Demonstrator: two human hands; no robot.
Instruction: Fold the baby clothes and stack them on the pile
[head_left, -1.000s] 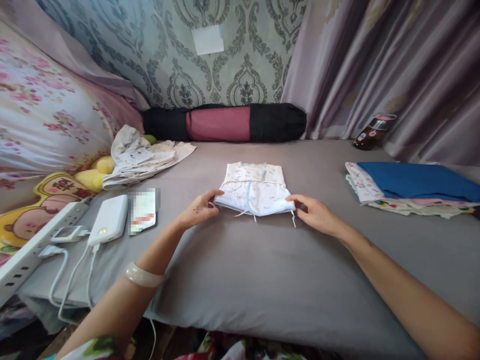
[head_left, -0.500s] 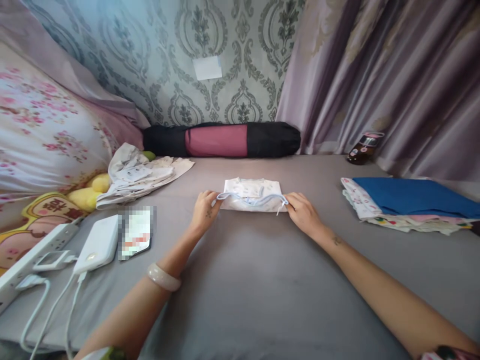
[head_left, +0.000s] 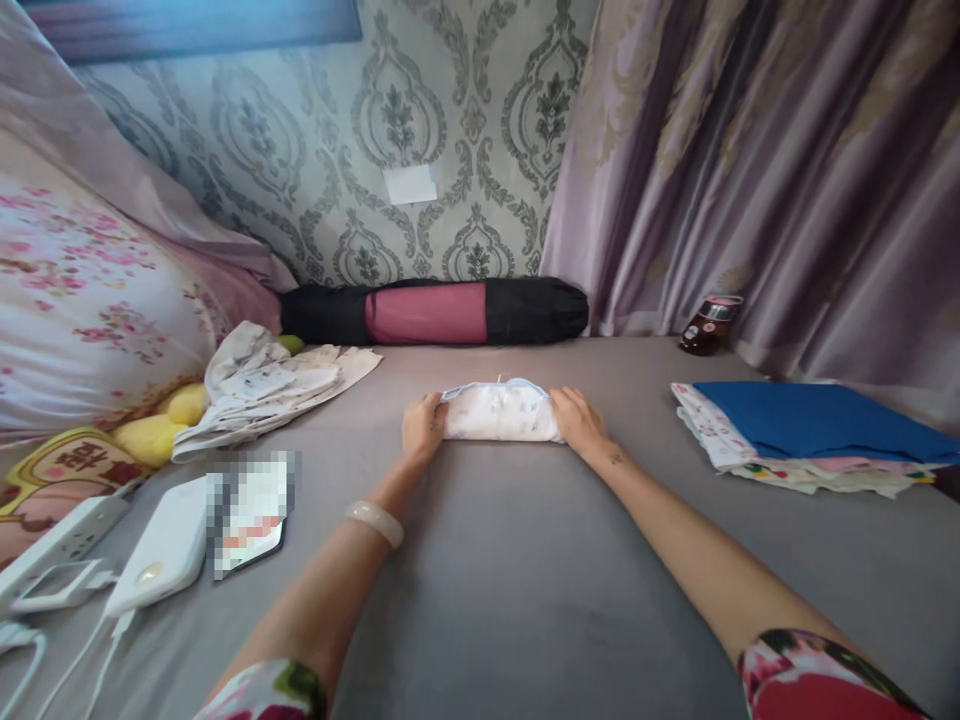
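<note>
Sheet (head_left: 540, 590) under a folded garment (head_left: 499, 414)

Grey and creased, the sheet spreads before patterned wallpaper (head_left: 300, 150). At left, a yellow cushion (head_left: 52, 485) bears characters (head_left: 79, 464) I can't make out. The garment lies between my left hand (head_left: 422, 426), gripping one end, and my right hand (head_left: 580, 420), gripping the other. Stickers (head_left: 691, 332) on the bottle (head_left: 706, 337) are too small to read.

One left hand (head_left: 424, 426) and one right hand (head_left: 581, 424) appear with two floral sleeves (head_left: 262, 690), one pale bangle (head_left: 375, 522), one white printed garment (head_left: 496, 415), one stack of folded cloth (head_left: 810, 418), one rumpled clothes heap (head_left: 262, 392), one drink bottle (head_left: 703, 333), one power strip (head_left: 79, 528) and one power bank (head_left: 166, 540).
</note>
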